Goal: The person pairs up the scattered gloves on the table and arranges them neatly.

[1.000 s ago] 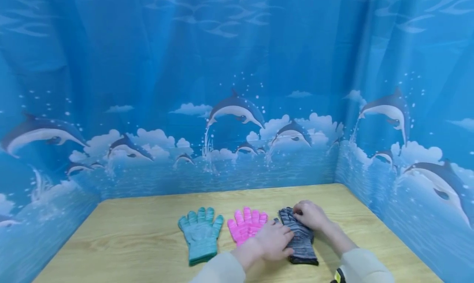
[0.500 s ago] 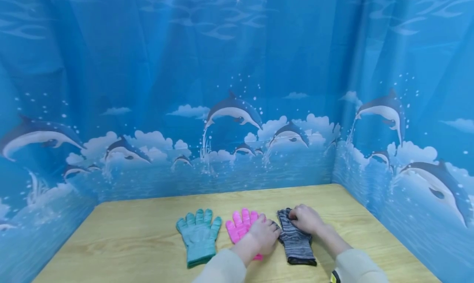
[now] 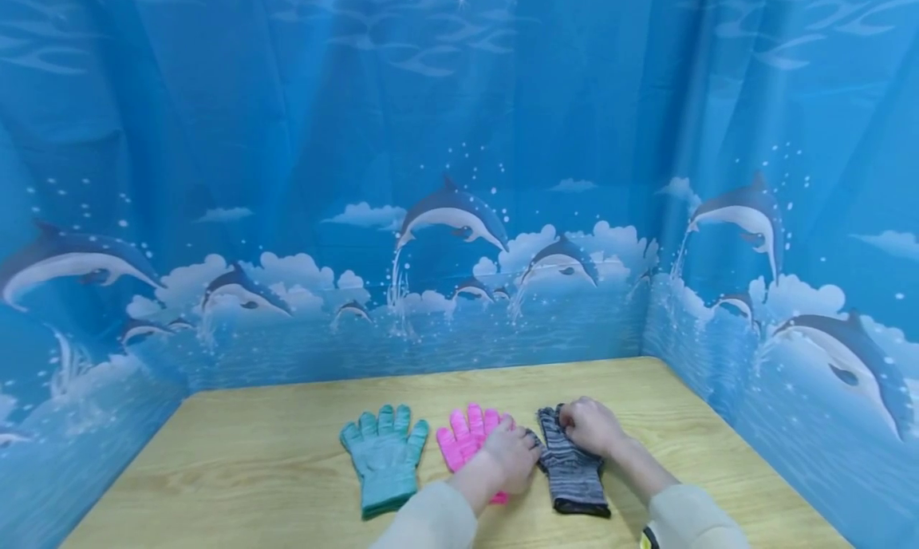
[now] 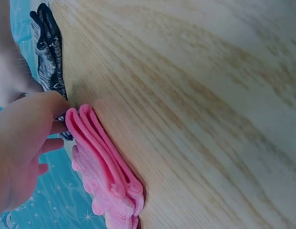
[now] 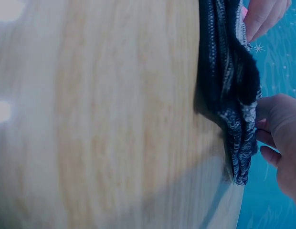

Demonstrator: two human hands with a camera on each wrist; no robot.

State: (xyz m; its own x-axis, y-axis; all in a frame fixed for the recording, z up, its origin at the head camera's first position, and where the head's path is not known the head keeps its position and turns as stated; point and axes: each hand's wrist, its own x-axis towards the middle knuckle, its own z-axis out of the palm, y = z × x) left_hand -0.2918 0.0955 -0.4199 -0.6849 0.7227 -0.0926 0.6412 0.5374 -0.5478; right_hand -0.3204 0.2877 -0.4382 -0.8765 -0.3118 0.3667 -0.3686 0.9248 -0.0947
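Note:
A grey-and-black knitted glove (image 3: 577, 479) lies at the right of the row, fingers away from me and dark cuff toward me. My right hand (image 3: 592, 426) pinches it near its fingertips, with the fingers curled. At its thumb side, my left hand (image 3: 511, 456) grips the glove's thumb, part of which is hidden under my fingers. That hand reaches over a pink glove (image 3: 461, 444) and covers much of it. In the left wrist view the pink glove's folded cuff (image 4: 102, 148) shows beside my hand. The right wrist view has the grey glove's layers (image 5: 229, 95) edge-on.
A teal glove (image 3: 388, 461) lies flat to the left of the pink one. All rest on a light wooden table (image 3: 251, 453). Blue curtains (image 3: 359, 174) printed with dolphins enclose the table at the back and sides.
My left hand has moved from the grey glove's palm leftward to its thumb, which now points out to the side. My right hand stays near the glove's fingertips, shifted only slightly.

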